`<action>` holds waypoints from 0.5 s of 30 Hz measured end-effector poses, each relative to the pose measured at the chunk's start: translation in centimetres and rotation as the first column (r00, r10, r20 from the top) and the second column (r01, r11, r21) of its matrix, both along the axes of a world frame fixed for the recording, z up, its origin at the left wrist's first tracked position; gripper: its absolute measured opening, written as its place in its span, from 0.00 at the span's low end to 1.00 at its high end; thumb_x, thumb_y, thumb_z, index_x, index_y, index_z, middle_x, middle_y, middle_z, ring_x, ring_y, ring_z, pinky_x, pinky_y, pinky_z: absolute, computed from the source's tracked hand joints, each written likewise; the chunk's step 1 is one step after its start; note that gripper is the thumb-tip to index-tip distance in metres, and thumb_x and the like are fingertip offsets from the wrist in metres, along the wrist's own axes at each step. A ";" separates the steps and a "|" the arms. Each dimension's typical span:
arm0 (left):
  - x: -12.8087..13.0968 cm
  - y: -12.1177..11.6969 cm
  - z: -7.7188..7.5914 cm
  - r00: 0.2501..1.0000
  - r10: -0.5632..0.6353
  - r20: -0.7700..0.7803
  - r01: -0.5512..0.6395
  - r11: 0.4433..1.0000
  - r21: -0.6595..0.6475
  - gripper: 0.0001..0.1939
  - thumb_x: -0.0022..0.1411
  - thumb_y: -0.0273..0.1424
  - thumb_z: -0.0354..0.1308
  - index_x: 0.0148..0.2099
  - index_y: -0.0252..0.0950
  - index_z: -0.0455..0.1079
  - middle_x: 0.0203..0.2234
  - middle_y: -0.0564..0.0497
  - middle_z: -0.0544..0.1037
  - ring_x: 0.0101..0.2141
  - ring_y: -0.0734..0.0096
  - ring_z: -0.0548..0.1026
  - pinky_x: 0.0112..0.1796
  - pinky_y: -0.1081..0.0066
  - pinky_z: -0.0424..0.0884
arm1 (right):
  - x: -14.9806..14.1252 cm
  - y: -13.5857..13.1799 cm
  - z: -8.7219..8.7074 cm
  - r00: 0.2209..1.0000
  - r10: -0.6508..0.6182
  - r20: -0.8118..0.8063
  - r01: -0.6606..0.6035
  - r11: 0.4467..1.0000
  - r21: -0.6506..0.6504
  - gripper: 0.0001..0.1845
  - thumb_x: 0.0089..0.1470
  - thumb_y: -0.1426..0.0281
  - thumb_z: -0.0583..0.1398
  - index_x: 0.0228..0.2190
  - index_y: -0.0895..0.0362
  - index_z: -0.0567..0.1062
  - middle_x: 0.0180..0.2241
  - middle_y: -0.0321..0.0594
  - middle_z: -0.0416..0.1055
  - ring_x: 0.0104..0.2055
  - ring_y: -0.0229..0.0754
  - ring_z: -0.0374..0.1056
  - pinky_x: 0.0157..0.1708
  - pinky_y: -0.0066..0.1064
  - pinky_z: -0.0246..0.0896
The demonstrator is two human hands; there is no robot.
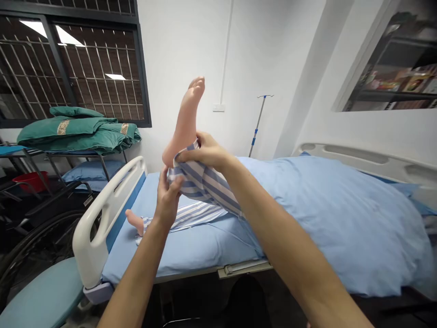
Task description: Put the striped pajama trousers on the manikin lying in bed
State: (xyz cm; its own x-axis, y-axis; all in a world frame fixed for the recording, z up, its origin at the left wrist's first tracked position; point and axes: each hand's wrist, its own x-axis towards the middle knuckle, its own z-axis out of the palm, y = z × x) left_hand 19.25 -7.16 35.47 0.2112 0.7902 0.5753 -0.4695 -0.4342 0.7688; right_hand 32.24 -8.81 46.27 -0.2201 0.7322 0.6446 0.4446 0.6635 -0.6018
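A manikin's raised leg slants up from the bed, its bare foot (184, 116) pointing toward the ceiling. A blue-and-white striped trouser leg (216, 187) covers it up to the ankle. My left hand (168, 196) is closed on the trouser cuff from below, just under the heel. From the upper side, my right hand (210, 152) grips the same cuff at the front of the ankle, fingers partly hidden by cloth. The manikin's other foot (134, 222) lies on the light-blue sheet (205, 246), with its striped trouser leg (196, 216) flat behind my left hand.
A light-blue quilt (317, 214) covers the right part of the bed. The white footboard (90, 223) stands at left, beside a wheelchair (37, 232) and a round teal stool seat (44, 294). Green folded bedding (82, 130) lies below the window. An IV pole (257, 125) rises behind the bed.
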 end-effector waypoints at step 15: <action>-10.7 4.6 -10.5 0.945 0.319 0.069 -0.250 0.844 -0.475 0.27 0.50 0.52 0.55 0.49 0.48 0.68 0.39 0.61 0.78 0.45 0.68 0.73 0.39 0.75 0.72 | -12.6 6.8 -16.6 0.898 -0.154 0.412 0.236 0.959 -0.156 0.32 0.36 0.56 0.64 0.42 0.55 0.62 0.33 0.36 0.72 0.35 0.47 0.70 0.27 0.31 0.61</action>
State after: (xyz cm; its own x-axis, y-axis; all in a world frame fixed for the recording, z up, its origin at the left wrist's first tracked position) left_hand 8.53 -2.53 25.00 -0.1183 0.9826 0.1434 -0.4968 -0.1836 0.8482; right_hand 19.67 -2.05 29.72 -0.2637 0.8892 0.3738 0.7791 0.4248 -0.4610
